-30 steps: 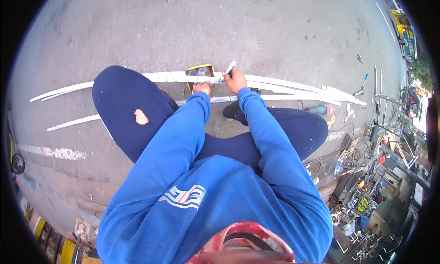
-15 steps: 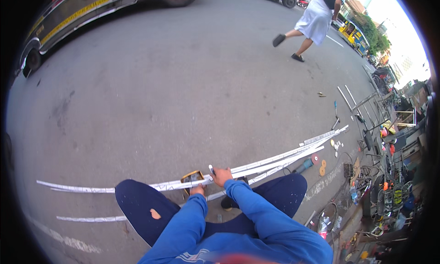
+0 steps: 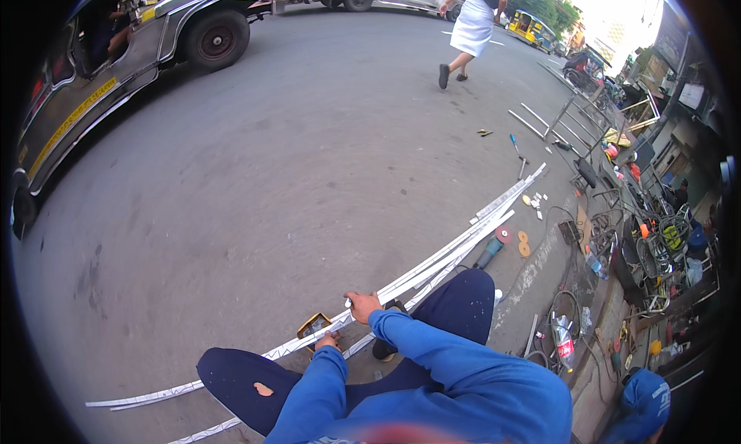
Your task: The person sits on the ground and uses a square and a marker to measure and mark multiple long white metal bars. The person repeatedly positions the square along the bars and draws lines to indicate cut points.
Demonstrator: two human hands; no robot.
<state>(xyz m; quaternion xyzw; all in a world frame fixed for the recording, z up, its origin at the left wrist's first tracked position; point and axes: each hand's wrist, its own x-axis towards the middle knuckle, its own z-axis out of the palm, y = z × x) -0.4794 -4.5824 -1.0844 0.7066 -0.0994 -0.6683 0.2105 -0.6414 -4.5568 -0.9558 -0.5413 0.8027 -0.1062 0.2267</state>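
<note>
Long, thin white bars (image 3: 444, 257) with dark lines drawn across them lie in a bundle on the road, passing over my knees' line from lower left to upper right. My left hand (image 3: 329, 341) is closed on the near edge of one bar. Just right of it, my right hand (image 3: 364, 307) rests on the bars, its fingers bent around a short white-tipped stick (image 3: 348, 303) that looks like a marker. Beneath the bars by my left hand sits a yellow-rimmed dark object (image 3: 312, 325), partly covered. Another white bar (image 3: 207, 431) lies nearer me, partly behind my leg.
An angle grinder (image 3: 490, 253) and tan discs (image 3: 524, 243) lie at right. Farther off are a hammer (image 3: 522, 165), pliers (image 3: 485, 132) and a metal frame (image 3: 567, 120). Clutter lines the curb, with a blue-capped person (image 3: 647, 401). A jeepney (image 3: 139, 66) and a walking person (image 3: 472, 31) are beyond.
My view has turned, so the bars slant more steeply. Both hands stay on them. The walking person is farther away, and a blue-capped person shows at lower right.
</note>
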